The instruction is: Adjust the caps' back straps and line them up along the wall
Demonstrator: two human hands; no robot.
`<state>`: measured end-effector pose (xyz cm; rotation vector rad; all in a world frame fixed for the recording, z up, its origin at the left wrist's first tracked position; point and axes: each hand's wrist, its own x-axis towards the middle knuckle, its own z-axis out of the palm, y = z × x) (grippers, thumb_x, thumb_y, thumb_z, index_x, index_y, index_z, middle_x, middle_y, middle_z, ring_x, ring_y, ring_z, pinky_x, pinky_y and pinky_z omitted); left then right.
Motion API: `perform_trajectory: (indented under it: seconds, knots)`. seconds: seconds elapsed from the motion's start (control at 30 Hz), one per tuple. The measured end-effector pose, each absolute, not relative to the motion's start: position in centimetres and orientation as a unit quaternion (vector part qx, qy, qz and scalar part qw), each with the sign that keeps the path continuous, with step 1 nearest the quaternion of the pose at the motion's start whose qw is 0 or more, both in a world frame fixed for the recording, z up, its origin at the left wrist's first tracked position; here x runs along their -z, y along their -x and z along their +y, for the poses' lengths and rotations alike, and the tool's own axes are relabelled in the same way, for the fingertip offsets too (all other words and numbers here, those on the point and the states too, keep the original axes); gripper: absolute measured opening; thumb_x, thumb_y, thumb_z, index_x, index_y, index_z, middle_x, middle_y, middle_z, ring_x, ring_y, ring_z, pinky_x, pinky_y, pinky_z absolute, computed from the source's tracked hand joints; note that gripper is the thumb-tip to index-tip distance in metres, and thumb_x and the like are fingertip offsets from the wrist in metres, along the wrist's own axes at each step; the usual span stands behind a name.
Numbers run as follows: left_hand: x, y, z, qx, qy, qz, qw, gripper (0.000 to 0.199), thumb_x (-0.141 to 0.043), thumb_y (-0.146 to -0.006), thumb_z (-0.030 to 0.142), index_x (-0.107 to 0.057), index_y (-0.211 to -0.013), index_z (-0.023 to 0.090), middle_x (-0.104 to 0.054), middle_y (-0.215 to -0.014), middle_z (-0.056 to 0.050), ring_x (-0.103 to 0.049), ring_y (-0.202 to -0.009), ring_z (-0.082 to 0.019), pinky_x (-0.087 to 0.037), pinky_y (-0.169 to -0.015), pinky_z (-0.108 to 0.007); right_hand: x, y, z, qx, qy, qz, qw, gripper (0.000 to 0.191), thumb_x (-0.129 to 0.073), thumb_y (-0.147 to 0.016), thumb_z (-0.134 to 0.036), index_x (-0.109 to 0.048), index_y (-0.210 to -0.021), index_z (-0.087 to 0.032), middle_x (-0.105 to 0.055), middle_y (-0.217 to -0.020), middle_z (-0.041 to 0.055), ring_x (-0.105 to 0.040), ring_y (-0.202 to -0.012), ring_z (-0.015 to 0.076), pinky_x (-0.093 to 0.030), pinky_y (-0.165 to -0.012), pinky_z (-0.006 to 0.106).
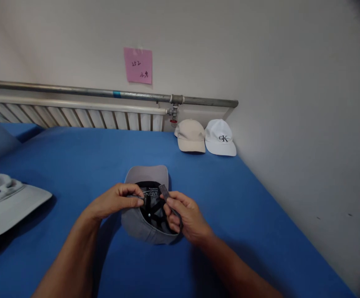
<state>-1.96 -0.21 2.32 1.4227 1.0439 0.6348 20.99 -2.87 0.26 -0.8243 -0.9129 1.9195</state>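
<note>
A grey baseball cap (149,231) lies upside down on the blue bed sheet, its brim pointing away from me and its dark lining showing. Over the cap's left side, my left hand (118,200) pinches a thin piece at the opening, largely hidden by my fingers. At the right side my right hand (186,213) is closed around the cap's grey strap (164,191), whose free end sticks up past my thumb. Some white lettering shows on the inner band between my hands.
A beige cap (191,134) and a white cap (220,136) with black letters sit at the back right by the wall. White caps (9,207) lie at the left. Behind the blue sheet (89,153) run a radiator (105,118) and a metal pipe (83,91).
</note>
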Motion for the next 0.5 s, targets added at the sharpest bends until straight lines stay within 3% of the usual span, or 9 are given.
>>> perform_trajectory:
  seconds: [0.17,0.5]
  knots:
    - [-2.2,1.3,-0.4,-0.287,-0.594,0.433,0.614,0.012,-0.074,-0.072,0.029,-0.073,-0.079,0.019,-0.065,-0.072,0.002,-0.053,-0.068,-0.012,-0.039,-0.065,-0.024,-0.2,-20.9,-2.8,-0.746,0.368,-0.394,0.392,0.024,-0.067,-0.079,-0.040,-0.059,-0.089,-0.020,-0.046,-0.047,-0.0113,-0.024,-0.032,0.0013,-0.021,-0.029,0.014]
    - [-1.5,0.2,-0.3,-0.328,-0.549,0.397,0.658,0.013,-0.075,-0.075,0.031,-0.074,-0.077,0.019,-0.067,-0.073,0.001,-0.054,-0.069,-0.010,-0.040,-0.069,-0.023,0.4,-21.1,-2.3,-0.781,0.336,-0.383,0.360,0.019,-0.068,-0.074,-0.032,-0.057,-0.076,-0.017,-0.057,-0.065,-0.0051,-0.035,-0.038,0.0006,-0.025,-0.033,0.015]
